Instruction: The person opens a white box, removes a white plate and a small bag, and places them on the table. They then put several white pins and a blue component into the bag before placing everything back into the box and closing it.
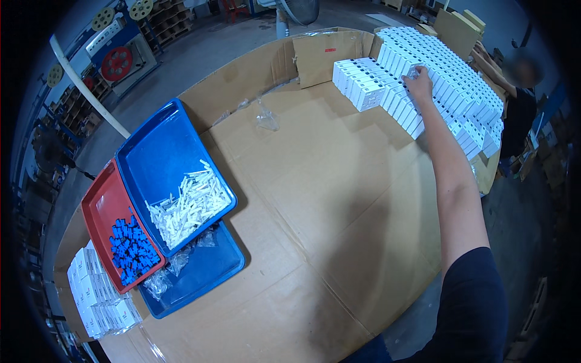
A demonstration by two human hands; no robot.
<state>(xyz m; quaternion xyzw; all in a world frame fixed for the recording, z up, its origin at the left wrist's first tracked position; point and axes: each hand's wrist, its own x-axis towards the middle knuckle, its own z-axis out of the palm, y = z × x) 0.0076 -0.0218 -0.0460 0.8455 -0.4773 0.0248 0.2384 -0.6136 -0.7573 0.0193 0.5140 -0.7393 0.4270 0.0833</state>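
Note:
My right hand (419, 88) reaches to the far right of the table, its fingers closed at the top of a small white box among close-packed rows. These small white boxes (451, 72) stand upright in a large block, with dark round marks on their tops. A shorter group of the same white boxes (363, 91) juts out to the left of my hand. The fingers partly hide the box they grip. My left hand does not show.
A cardboard-lined table (290, 199) has a raised cardboard rim (242, 69). At left, a blue tray (151, 145) holds white slim pieces, a red tray (100, 206) blue-black parts, and a lower blue tray (212, 266) clear plastic bags. White cartons (91, 290) are stacked beside them. Another person (520, 109) is at far right.

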